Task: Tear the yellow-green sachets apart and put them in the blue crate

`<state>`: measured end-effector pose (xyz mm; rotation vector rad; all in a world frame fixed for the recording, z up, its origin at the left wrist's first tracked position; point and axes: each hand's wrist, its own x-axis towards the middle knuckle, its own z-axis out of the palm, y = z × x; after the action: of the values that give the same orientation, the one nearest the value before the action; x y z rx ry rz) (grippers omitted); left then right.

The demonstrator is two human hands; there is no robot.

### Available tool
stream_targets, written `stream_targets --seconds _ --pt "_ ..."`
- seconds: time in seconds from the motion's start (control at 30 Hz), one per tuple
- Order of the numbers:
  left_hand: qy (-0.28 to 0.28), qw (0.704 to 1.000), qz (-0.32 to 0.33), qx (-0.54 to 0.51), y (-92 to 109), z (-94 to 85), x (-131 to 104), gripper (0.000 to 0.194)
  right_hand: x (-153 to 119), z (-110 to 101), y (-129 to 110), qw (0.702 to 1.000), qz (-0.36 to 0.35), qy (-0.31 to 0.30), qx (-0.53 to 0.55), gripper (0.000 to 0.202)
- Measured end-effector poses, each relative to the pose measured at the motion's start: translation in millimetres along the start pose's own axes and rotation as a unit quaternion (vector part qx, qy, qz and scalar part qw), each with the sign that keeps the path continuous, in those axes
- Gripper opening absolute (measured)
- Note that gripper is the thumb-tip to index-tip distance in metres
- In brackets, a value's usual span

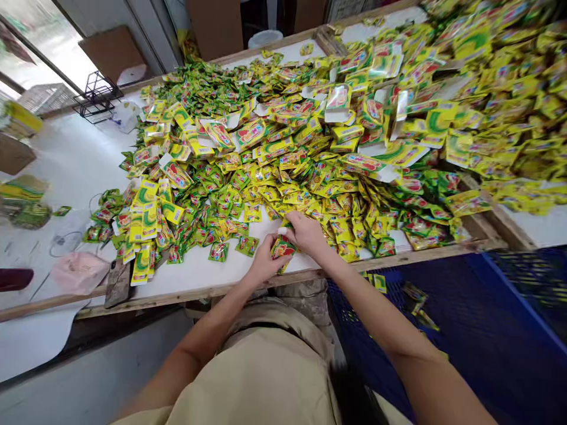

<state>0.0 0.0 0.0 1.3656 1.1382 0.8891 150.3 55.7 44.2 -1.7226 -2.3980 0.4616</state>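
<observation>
Both my hands meet at the near edge of a white table (199, 271) over a small stack of yellow-green sachets (282, 248). My left hand (264, 261) grips the stack from the left. From the right and above, my right hand (306, 232) closes on the same stack. A huge heap of the same yellow and green sachets (310, 153) covers the table beyond my hands. Flat printed cartons (339, 100) lie among them further back.
A blue plastic crate (465, 330) stands below the table's wooden edge at my right, with a few sachets inside. A neat row of yellow packs (146, 224) lies at the left. A pink bag (78, 271), a black wire rack (96, 94) and cardboard boxes sit further left.
</observation>
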Motion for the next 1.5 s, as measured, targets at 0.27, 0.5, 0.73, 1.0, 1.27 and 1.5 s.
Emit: stream_targets --seconds 0.27,0.5,0.73,1.0,1.27,1.5 --pt "0.020 0.997 -0.046 -0.056 -2.1 -1.4 -0.2 0.053 5.3 -4.9 1.6 0.993 -0.044 -0.071 0.087 0.033" --pt "0.021 0.988 -0.058 -0.142 -0.2 0.6 -0.5 0.053 -0.5 -4.2 28.1 0.946 -0.071 -0.032 0.314 0.026" --pt "0.032 0.971 -0.091 -0.219 -0.1 -1.2 -0.3 0.054 -13.5 -9.3 15.0 0.966 -0.151 0.031 0.209 0.033" --pt "0.037 0.971 -0.073 -0.225 1.6 -0.4 -4.4 0.049 -28.1 -18.2 4.9 0.983 -0.099 -0.052 0.142 0.032" --pt "0.031 0.976 -0.068 -0.204 1.7 -1.4 -4.8 0.048 -21.9 -19.5 11.2 0.963 -0.100 -0.108 0.227 0.041" --pt "0.016 0.980 -0.071 -0.184 1.4 -2.5 -3.4 0.047 -16.8 -24.3 6.9 0.963 -0.095 -0.150 0.203 0.037"
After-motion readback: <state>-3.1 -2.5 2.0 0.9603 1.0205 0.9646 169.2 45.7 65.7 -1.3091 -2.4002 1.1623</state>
